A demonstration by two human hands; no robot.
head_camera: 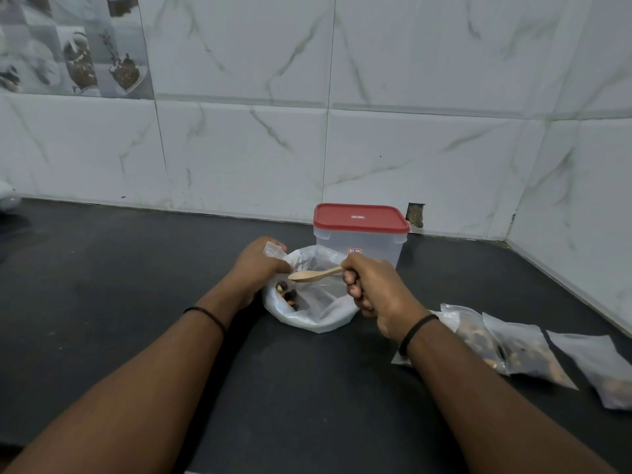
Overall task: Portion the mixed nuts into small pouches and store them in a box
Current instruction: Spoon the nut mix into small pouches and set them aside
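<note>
Two bare forearms reach in from the bottom edge across a dark counter [136, 268], each wrist ringed by a thin black band. The right hand [374, 285] curls its fingers round the handle of a wooden spoon [316, 274], bowl held level over the open mouth of a white plastic bag [318, 313]. The left hand [258, 268] pinches a small clear pouch [273, 250] at the bag's far-left rim. A few mixed nuts [289, 295] lie in the bag's bottom. Just behind the bag stands a clear box [362, 248], its red lid [359, 217] on, close to the marble-tiled wall [410, 97]. Three filled pouches [526, 350] lie in a row to the right, the nearest partly hidden behind the right wrist
</note>
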